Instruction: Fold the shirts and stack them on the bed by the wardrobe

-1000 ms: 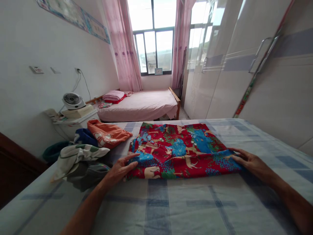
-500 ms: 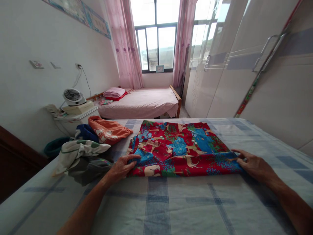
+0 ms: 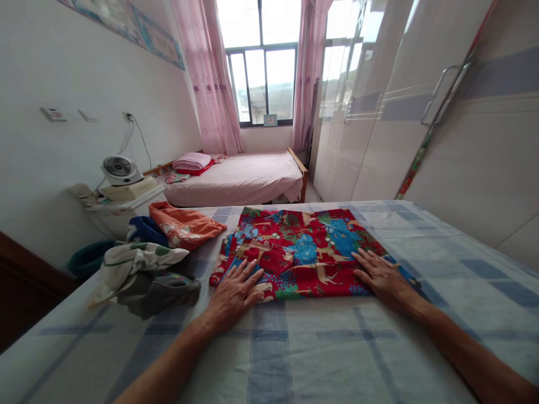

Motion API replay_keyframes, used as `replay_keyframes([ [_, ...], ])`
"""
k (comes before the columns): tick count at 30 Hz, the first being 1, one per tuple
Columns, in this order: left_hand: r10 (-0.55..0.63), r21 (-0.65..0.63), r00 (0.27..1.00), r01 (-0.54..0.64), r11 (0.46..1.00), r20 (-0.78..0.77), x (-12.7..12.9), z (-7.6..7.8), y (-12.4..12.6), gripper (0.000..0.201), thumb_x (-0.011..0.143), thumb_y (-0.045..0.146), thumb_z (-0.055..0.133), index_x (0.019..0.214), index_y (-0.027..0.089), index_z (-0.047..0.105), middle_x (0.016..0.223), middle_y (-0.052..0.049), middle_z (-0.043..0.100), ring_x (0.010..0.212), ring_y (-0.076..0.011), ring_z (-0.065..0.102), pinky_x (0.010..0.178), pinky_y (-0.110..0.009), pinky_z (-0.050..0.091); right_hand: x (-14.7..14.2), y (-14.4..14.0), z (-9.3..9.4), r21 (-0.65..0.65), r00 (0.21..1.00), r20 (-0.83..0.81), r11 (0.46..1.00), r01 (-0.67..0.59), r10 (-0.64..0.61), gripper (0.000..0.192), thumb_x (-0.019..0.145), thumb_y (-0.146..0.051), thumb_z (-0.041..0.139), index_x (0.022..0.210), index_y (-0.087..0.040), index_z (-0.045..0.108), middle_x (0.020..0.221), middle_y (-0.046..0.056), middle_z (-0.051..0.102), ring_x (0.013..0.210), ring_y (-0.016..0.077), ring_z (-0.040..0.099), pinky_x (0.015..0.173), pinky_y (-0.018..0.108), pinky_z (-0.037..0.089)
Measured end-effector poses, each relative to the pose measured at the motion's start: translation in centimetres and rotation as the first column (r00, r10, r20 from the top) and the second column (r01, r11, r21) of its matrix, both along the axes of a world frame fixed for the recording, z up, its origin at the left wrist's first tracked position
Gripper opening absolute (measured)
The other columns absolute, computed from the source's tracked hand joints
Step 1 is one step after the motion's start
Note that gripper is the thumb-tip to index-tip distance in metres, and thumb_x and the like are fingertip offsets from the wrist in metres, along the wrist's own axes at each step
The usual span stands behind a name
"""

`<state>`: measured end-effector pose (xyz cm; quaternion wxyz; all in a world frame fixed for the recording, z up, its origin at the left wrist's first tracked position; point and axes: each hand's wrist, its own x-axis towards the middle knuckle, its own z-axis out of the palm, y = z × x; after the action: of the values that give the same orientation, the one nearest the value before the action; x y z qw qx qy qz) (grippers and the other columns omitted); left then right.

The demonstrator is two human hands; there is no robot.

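Note:
A red patterned cloth (image 3: 303, 247), printed with animals, blue patches and green plants, lies folded on the bed in front of me. Its near edge is turned over in a strip. My left hand (image 3: 238, 289) rests flat on the near left part of the cloth, fingers spread. On the near right part lies my right hand (image 3: 381, 278), palm down with its fingers stretched out. Neither hand grips the fabric. What kind of garment or cover the cloth is, I cannot tell.
A heap of clothes lies to the left: an orange piece (image 3: 185, 224), a white one (image 3: 138, 258) and a dark grey one (image 3: 164, 292). Beyond are a small fan (image 3: 122, 170) on a cabinet, a pink bed (image 3: 248, 179) and a tall wardrobe (image 3: 379, 134) at right.
Both hands have let go of the cloth's near side edges and moved inward, now lying flat on top of it. The view has shifted slightly.

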<state>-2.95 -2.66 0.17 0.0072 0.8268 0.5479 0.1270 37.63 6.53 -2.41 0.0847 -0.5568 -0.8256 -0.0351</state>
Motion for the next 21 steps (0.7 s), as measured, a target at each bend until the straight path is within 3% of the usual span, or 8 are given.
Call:
replay_keyframes([
  [3, 0.032, -0.076, 0.999, -0.031, 0.997, 0.013, -0.3, 0.3, -0.2, 0.052, 0.089, 0.052, 0.036, 0.135, 0.029, 0.041, 0.148, -0.004, 0.029, 0.136, -0.0266, 0.024, 0.108, -0.047, 0.025, 3.9, 1.3, -1.1, 0.032, 0.996, 0.041, 0.997, 0.073, -0.074, 0.058, 0.087, -0.049, 0.028, 0.132, -0.019, 0.048, 0.144, 0.009, 0.036, 0.133, 0.0261, 0.03, 0.107, 0.047, 0.028],
  [7, 0.025, -0.093, 0.998, -0.019, 0.995, 0.065, 0.1, 2.3, 0.6, 0.045, 0.09, 0.049, 0.038, 0.126, 0.027, 0.053, 0.142, -0.005, 0.041, 0.13, -0.0241, 0.036, 0.106, -0.041, 0.03, 4.7, 2.9, 1.7, -0.012, 0.992, 0.1, 0.997, 0.079, -0.077, 0.057, 0.086, -0.048, 0.029, 0.129, -0.018, 0.051, 0.141, 0.012, 0.04, 0.13, 0.0299, 0.035, 0.103, 0.052, 0.031],
  [11, -0.046, 0.014, 0.996, 0.045, 0.999, 0.081, 1.0, 3.6, 3.1, 0.036, 0.089, 0.042, 0.043, 0.117, 0.026, 0.059, 0.132, -0.005, 0.051, 0.126, -0.0221, 0.041, 0.106, -0.039, 0.03, -2.5, 2.9, 5.6, -0.003, 0.982, 0.011, 0.982, -0.186, 0.186, 0.056, 0.09, -0.05, 0.026, 0.137, -0.024, 0.041, 0.145, 0.005, 0.035, 0.135, 0.0211, 0.026, 0.109, 0.043, 0.025],
  [13, -0.032, 0.059, 0.997, 0.027, 0.998, 0.074, 1.1, 3.0, 4.4, 0.035, 0.089, 0.041, 0.044, 0.12, 0.029, 0.057, 0.135, -0.003, 0.049, 0.129, -0.0224, 0.037, 0.108, -0.041, 0.027, -6.9, 2.7, 5.8, -0.048, 0.926, -0.006, 0.925, -0.378, 0.378, 0.051, 0.092, -0.046, 0.024, 0.138, -0.029, 0.039, 0.146, 0.002, 0.034, 0.136, 0.0194, 0.025, 0.109, 0.043, 0.024],
  [15, 0.035, 0.074, 0.997, -0.04, 0.996, 0.061, 0.9, 1.8, 5.4, 0.039, 0.09, 0.042, 0.042, 0.126, 0.03, 0.051, 0.139, -0.004, 0.044, 0.131, -0.0237, 0.033, 0.108, -0.044, 0.026, -10.0, 3.3, 5.0, -0.055, 0.906, -0.027, 0.904, -0.424, 0.423, 0.051, 0.091, -0.048, 0.028, 0.138, -0.031, 0.037, 0.147, 0.002, 0.031, 0.136, 0.0208, 0.024, 0.109, 0.045, 0.024],
  [17, 0.095, 0.067, 0.995, -0.097, 0.993, 0.043, 0.5, 0.5, 5.9, 0.045, 0.09, 0.044, 0.04, 0.132, 0.03, 0.045, 0.142, -0.006, 0.04, 0.131, -0.0253, 0.033, 0.107, -0.047, 0.025, -10.7, 5.2, 3.6, -0.068, 0.916, -0.032, 0.913, -0.401, 0.4, 0.05, 0.09, -0.048, 0.032, 0.137, -0.034, 0.039, 0.147, -0.001, 0.032, 0.135, 0.0211, 0.027, 0.109, 0.043, 0.024],
  [19, 0.116, 0.056, 0.993, -0.117, 0.991, 0.022, 0.1, -0.3, 6.0, 0.048, 0.09, 0.045, 0.038, 0.135, 0.029, 0.041, 0.143, -0.008, 0.038, 0.131, -0.0264, 0.034, 0.107, -0.047, 0.025, -8.9, 8.5, 2.6, -0.074, 0.953, -0.026, 0.95, -0.304, 0.302, 0.048, 0.089, -0.046, 0.034, 0.135, -0.034, 0.042, 0.145, -0.001, 0.035, 0.134, 0.022, 0.029, 0.108, 0.042, 0.026],
  [21, 0.12, 0.05, 0.993, -0.12, 0.991, 0.01, 0.0, -0.6, 5.9, 0.048, 0.09, 0.046, 0.038, 0.136, 0.029, 0.04, 0.144, -0.008, 0.038, 0.131, -0.0267, 0.033, 0.107, -0.047, 0.025, -5.7, 12.4, 2.2, -0.056, 0.997, -0.017, 0.996, -0.073, 0.072, 0.053, 0.089, -0.044, 0.031, 0.135, -0.021, 0.045, 0.144, 0.009, 0.037, 0.133, 0.0291, 0.031, 0.106, 0.049, 0.027],
])
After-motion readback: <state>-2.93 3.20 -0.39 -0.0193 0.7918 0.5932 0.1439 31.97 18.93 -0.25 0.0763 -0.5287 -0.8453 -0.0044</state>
